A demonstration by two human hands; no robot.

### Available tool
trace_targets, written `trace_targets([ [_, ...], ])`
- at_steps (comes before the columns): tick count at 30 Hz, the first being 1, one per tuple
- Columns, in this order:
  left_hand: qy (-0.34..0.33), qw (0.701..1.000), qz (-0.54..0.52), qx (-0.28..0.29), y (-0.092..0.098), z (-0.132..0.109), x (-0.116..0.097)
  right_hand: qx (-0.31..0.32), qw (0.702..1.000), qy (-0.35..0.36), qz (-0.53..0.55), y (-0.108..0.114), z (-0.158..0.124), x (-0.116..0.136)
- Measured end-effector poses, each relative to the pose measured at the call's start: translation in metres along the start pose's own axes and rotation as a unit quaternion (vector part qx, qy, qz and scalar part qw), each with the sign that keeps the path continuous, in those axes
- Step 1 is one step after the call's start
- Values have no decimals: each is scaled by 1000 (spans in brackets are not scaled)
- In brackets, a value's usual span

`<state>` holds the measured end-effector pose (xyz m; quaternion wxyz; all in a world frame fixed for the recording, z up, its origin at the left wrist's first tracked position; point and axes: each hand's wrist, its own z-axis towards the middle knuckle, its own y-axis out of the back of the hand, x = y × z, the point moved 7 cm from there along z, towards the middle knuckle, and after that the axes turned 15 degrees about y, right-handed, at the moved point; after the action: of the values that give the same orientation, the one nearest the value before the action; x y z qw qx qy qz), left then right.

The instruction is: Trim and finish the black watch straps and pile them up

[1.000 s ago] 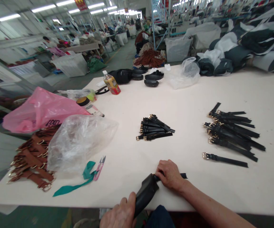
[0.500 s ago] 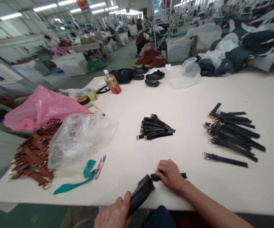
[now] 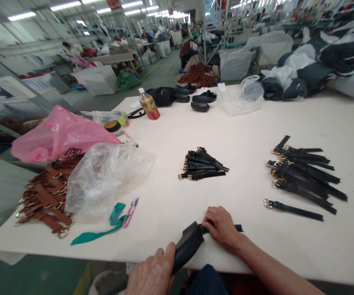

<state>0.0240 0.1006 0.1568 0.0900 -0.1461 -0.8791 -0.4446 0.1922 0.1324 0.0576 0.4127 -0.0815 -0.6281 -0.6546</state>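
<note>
My left hand is closed around the grip of a black handheld tool, whose wide head points up and right. That head is close against the left end of a short black strap; whether they touch I cannot tell. Pressing the strap to the table is my right hand, fingers curled over its middle and hiding most of it. Beyond my hands lies a small fan of black buckle straps. To the right sit a bigger pile of them and one single buckle strap.
Pink-handled thread snips and a teal ribbon lie left of my hands. Farther left are brown straps, a clear plastic bag and a pink bag. A drink bottle and dark rolls stand at the back.
The tool in my left hand has moved slightly up and right, its head now covering more of the strap's left end. My right hand keeps its hold. The camera view has shifted a little.
</note>
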Motion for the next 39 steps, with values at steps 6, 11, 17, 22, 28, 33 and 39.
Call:
trace_targets([
  [6, -24, 999, -29, -24, -4, 8, -3, 8, 1000, 0, -7, 1, 1, 0],
  [11, -2, 994, -90, -57, -12, 21, 5, 10, 1000, 11, -12, 0, -1, -1],
  [17, 48, 990, -112, -66, -10, 23, 34, -2, 1000, 8, 10, 1, -2, 0],
  [22, 41, 994, -94, -34, -17, 12, 32, -4, 1000, 6, 14, 1, -1, 2],
  [28, 25, 993, -105, -37, -18, 19, 14, 7, 1000, 8, 13, 1, 1, 2],
  [33, 59, 990, -120, -40, -24, 26, 26, 23, 999, 26, 24, 10, -3, 10],
  [39, 48, 991, -122, -27, -37, 24, 28, 27, 999, 21, -12, 11, -13, 17],
])
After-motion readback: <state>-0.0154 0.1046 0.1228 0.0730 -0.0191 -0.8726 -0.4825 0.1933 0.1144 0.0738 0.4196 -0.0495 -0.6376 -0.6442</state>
